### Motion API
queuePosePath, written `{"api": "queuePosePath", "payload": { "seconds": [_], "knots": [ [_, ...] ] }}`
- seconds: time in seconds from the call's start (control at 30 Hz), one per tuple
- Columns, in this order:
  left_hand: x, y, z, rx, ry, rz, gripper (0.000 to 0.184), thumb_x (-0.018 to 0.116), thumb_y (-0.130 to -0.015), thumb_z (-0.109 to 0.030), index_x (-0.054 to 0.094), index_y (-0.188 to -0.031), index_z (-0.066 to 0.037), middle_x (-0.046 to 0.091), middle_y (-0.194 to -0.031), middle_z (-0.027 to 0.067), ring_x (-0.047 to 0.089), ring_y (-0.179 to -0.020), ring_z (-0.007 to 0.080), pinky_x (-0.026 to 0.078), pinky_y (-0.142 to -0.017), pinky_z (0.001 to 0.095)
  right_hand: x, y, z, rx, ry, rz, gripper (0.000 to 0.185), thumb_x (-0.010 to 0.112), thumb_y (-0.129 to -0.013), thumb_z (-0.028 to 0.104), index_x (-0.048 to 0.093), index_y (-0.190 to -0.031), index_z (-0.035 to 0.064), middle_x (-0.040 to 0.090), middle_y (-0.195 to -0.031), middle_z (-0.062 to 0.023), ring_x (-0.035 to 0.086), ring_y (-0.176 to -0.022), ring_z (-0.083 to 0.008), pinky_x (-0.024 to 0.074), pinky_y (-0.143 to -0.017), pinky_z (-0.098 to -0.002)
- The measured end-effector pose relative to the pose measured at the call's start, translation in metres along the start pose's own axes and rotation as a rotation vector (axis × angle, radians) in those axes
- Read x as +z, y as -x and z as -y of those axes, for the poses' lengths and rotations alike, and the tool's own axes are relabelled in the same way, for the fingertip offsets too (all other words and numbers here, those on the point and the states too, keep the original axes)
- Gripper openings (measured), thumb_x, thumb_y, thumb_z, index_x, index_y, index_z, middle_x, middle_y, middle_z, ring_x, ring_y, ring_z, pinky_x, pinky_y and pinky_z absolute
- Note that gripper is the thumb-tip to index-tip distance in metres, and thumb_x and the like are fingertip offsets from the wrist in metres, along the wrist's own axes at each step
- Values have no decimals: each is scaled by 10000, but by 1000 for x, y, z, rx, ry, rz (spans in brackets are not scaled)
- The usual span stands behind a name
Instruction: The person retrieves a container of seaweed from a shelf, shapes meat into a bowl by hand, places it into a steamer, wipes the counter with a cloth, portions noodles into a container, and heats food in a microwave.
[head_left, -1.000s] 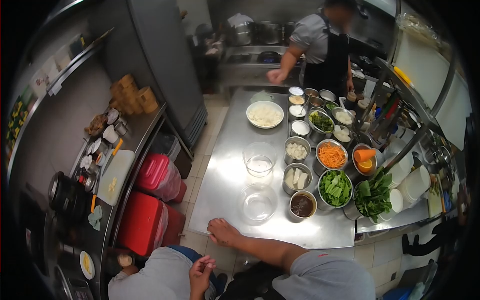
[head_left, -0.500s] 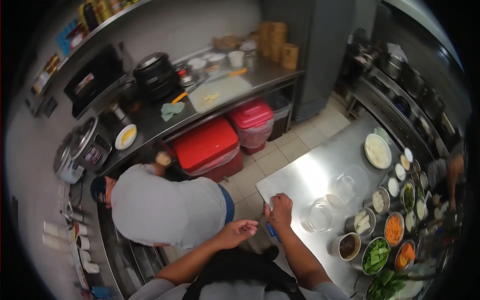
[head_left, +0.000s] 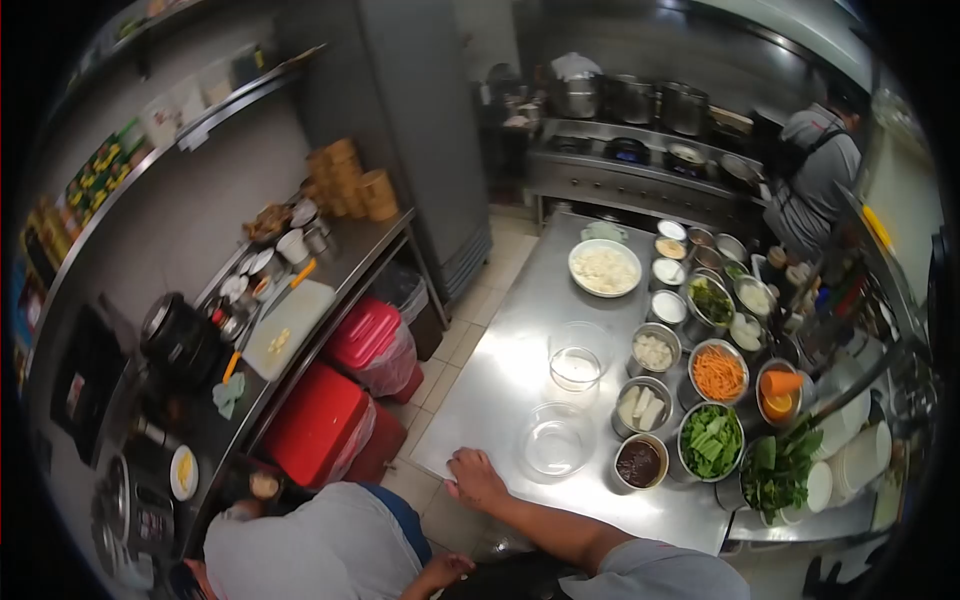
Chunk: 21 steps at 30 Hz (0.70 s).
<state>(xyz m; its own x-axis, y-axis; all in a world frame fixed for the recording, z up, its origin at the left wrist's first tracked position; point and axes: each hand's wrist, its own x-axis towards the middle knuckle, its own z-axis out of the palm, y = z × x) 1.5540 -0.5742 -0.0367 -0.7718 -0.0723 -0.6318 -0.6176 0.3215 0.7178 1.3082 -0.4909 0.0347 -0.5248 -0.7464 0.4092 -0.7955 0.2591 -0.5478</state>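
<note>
My right hand (head_left: 476, 482) is at the near left corner of the steel table (head_left: 480, 400), its bent fingers closed over the edge. Low in the view, my left hand (head_left: 445, 571) hangs off the table with loosely bent fingers and nothing visible in it. Two clear round bowls, one nearer (head_left: 556, 442) and one farther (head_left: 575, 368), stand to the right of my right hand. Beyond them is a white bowl (head_left: 604, 268) of pale chopped food. Pots of shredded carrot (head_left: 719, 373), cut greens (head_left: 711, 430) and dark sauce (head_left: 640, 464) line the table's right side.
A person in a grey shirt (head_left: 310, 545) bends down close on my left. Red bins (head_left: 315, 420) stand under the left counter, which holds a cutting board (head_left: 300, 325) and a knife (head_left: 235, 362). Another person (head_left: 820, 165) stands by the stove (head_left: 640, 180) at the back.
My view has swung to the right, bringing the stove and the person beside it into sight. My left hand has moved lower and away from my right hand, which stays at the table corner.
</note>
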Motion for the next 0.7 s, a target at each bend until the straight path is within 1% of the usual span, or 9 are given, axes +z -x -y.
{"api": "queuePosePath", "payload": {
  "seconds": [0.03, 0.07, 0.17, 0.27, 0.37, 0.43, 0.57, 0.63, 0.7],
  "knots": [
    [1, 1, -5, 109, -162, 75, 195, 634, -906, -203, 705, -1028, -69, 707, -891, 40, 633, -861, 135, 499, -790, 271, -1, 0, 1, -12, 6, 11, 354, 692, -758, 195, 576, -1039, 14, 516, -1114, -168, 478, -1118, -319, 361, -973, -427],
    [4, -1, -10, 114, -179, 90, 195, 634, -906, -203, 705, -1028, -69, 707, -891, 40, 633, -861, 135, 499, -790, 271, -2, 1, 1, -26, 9, 23, 349, 683, -767, 199, 571, -1041, 15, 514, -1113, -163, 475, -1122, -317, 360, -974, -421],
    [6, -6, -12, 27, -93, 196, 183, 617, -912, -166, 703, -1042, -69, 717, -919, 26, 638, -858, 131, 494, -812, 275, -1, 2, 0, -19, 44, 28, 340, 675, -775, 208, 562, -1034, 20, 509, -1103, -154, 475, -1111, -309, 360, -971, -413],
    [4, -15, -2, 147, -228, 214, 170, 639, -894, -139, 707, -1035, -73, 720, -947, 31, 632, -886, 115, 482, -848, 274, -3, 1, 2, -5, 70, 67, 329, 668, -789, 242, 562, -1014, 27, 503, -1098, -159, 465, -1133, -302, 344, -997, -416],
    [2, -16, 5, 192, -99, 245, 194, 564, -921, -181, 715, -1007, -94, 716, -967, 68, 649, -899, 150, 491, -854, 314, -2, 1, 4, -12, 76, 29, 319, 673, -783, 215, 552, -1013, 30, 503, -1080, -143, 477, -1086, -296, 361, -962, -399],
    [-6, 10, -43, 190, -29, 168, 167, 636, -900, -199, 674, -979, -56, 692, -871, 51, 642, -803, 163, 501, -675, 296, -2, 1, 4, 0, 76, 40, 319, 671, -787, 222, 553, -1014, 32, 503, -1083, -141, 476, -1091, -294, 358, -964, -398],
    [6, -1, -29, 254, 12, 9, 111, 621, -886, -140, 667, -847, -47, 686, -770, 73, 628, -739, 164, 503, -671, 312, -1, 1, 3, 9, 95, 71, 322, 659, -803, 247, 555, -1022, 36, 506, -1093, -137, 469, -1114, -287, 350, -972, -395],
    [7, -1, -43, 289, -546, -81, 95, 601, -876, -88, 647, -813, -33, 675, -756, 79, 612, -730, 144, 495, -666, 304, 0, 1, 2, 9, 106, 66, 323, 655, -804, 252, 556, -1024, 37, 508, -1097, -138, 466, -1123, -285, 349, -974, -396],
    [10, 2, -38, 298, -449, -82, 93, 600, -876, -86, 648, -818, -32, 672, -751, 76, 610, -725, 143, 493, -663, 302, 1, 0, 2, 13, 110, 64, 324, 651, -806, 257, 557, -1025, 37, 510, -1100, -138, 463, -1133, -282, 348, -975, -396]
  ]
}}
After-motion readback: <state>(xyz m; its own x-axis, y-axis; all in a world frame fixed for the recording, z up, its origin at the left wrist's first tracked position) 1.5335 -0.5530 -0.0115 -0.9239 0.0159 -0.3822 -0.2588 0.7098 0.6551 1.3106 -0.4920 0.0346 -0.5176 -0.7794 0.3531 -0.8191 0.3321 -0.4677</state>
